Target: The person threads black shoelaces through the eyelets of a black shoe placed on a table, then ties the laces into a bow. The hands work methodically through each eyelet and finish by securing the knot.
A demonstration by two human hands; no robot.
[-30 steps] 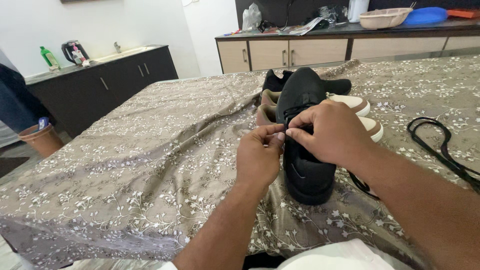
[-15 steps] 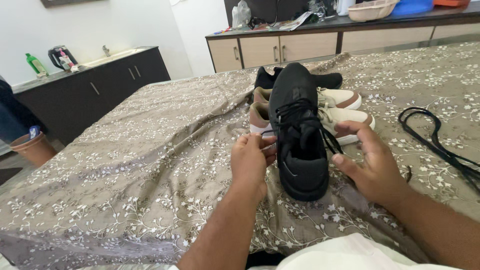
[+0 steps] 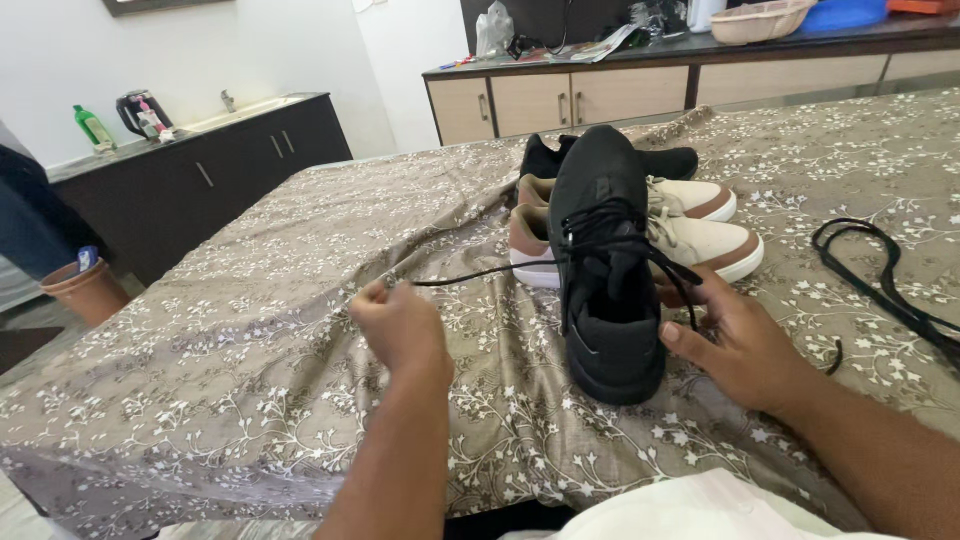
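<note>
Bed (image 3: 250, 330) under a brown floral cover, rucked into folds on the left. Carries everything here.

Black sneaker (image 3: 605, 260) stands near the front edge, heel toward the person, partly laced. Just behind it, touching or nearly so, a tan pair of shoes (image 3: 700, 225); a second black shoe (image 3: 610, 160) behind those. A loose black lace (image 3: 890, 290) lies well apart to the right.

Right hand (image 3: 745, 345) rests against the sneaker's side, fingers half curled, bracing it; whether it also pinches the lace end draped there, cannot tell.

Left hand (image 3: 400, 325) out to the left, fingers pinched shut on the tip of the black shoelace (image 3: 480, 273), which runs taut from the eyelets.

Risks, as a judgement:
- Hard sideways pull with a light brace could tip or drag the sneaker into the tan pair.
- Uneven pull could leave one lace end too short, or slip it out of an eyelet.
- Thin tip may slide out of the pinch.
- Slack could snag in the cover's folds.
</note>
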